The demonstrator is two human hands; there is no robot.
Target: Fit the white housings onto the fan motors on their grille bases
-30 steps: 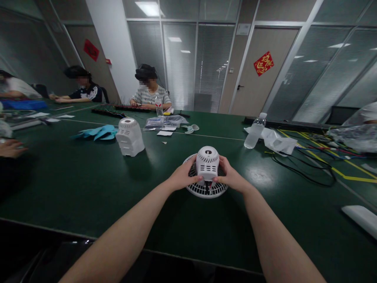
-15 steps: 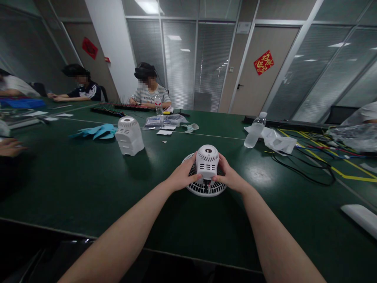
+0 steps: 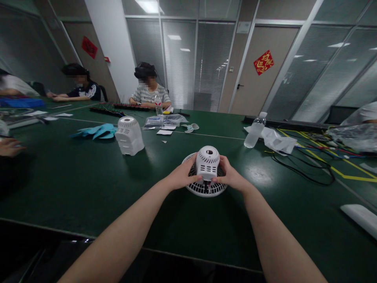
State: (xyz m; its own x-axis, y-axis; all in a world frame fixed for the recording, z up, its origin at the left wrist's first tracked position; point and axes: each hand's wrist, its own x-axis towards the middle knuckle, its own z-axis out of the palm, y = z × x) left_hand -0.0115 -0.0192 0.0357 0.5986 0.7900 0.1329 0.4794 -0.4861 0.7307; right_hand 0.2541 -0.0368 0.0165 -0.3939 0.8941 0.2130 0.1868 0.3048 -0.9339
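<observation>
In front of me a white vented fan motor housing (image 3: 207,164) stands over a round white fan grille (image 3: 198,192), which lies on the dark green table. My left hand (image 3: 185,173) grips the housing's left side, thumb at its lower front edge. On the opposite side my right hand (image 3: 228,173) holds it the same way. Between the thumbs, dark parts and a bit of wiring (image 3: 207,185) show below the housing. The far side of the grille is partly hidden by the housing and my fingers.
A second white housing (image 3: 129,136) stands to the left, near blue fan blades (image 3: 98,131). Rightward are a water bottle (image 3: 255,130), a white plastic bag (image 3: 278,140), black cable (image 3: 306,181) and a white piece (image 3: 359,220). Another person's hand (image 3: 11,147) is at far left.
The housing has shifted very slightly and its top tilts a little differently between my hands. Both hands keep their hold on it.
</observation>
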